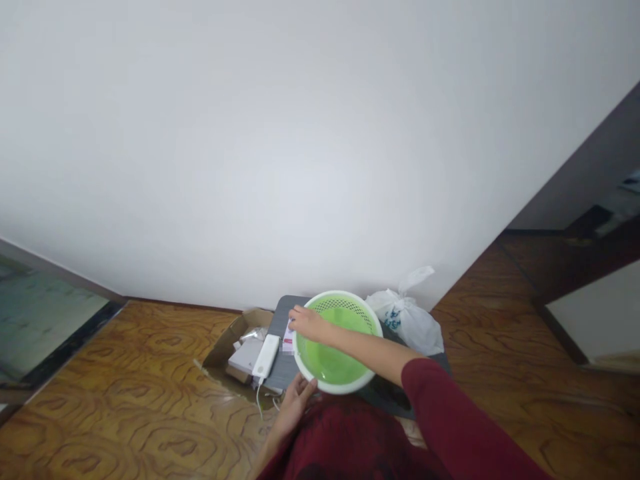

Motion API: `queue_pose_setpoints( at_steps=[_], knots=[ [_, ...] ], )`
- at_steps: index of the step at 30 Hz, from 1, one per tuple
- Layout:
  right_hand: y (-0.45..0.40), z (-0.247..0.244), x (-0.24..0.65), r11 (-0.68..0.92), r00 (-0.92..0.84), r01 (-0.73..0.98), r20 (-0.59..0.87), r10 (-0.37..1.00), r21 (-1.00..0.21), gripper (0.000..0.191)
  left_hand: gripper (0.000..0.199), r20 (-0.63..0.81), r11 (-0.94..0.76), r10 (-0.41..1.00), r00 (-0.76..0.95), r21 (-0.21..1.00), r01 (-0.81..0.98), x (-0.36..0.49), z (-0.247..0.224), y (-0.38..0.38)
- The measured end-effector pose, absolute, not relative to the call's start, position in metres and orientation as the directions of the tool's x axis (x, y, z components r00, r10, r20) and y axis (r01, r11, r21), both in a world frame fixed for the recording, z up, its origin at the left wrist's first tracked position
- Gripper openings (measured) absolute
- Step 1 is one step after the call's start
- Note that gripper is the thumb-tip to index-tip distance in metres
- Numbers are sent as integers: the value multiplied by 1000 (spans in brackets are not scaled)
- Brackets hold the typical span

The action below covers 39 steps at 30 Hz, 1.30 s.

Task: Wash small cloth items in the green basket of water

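A round green-and-white plastic basket (340,363), with a white rim and a perforated far wall, sits in front of me on a small dark table. My left hand (296,400) grips its near left rim, thumb on top and fingers partly hidden. Across the basket reaches my right hand (307,323), its fingers curled in a pinch just beyond the left rim. They are at the upper end of a white and pink packet (288,343); what lies between the fingertips is too small to make out. Left of the packet lies a white power bank (267,356) with a cable.
A cardboard box (220,353) with white boxes and clear wrapping stands left of the dark table (281,310). Behind the basket at right is a knotted white plastic bag (417,327). The white wall (300,167) rises directly behind; wood-patterned floor (150,393) surrounds the table.
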State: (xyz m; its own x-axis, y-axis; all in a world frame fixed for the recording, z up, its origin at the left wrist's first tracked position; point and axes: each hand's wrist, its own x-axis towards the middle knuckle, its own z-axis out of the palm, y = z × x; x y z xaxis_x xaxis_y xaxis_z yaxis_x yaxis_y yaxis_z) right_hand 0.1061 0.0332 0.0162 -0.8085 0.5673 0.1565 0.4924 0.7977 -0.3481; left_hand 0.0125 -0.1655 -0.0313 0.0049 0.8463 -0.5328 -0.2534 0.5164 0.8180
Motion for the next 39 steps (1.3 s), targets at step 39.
queue_pose_setpoints(
  at_steps=[39],
  knots=[
    [-134,-5,284,556,-529,663,212,822,-502,37,62,-580,569,811,77,750,-338,5,-40,-168]
  ],
)
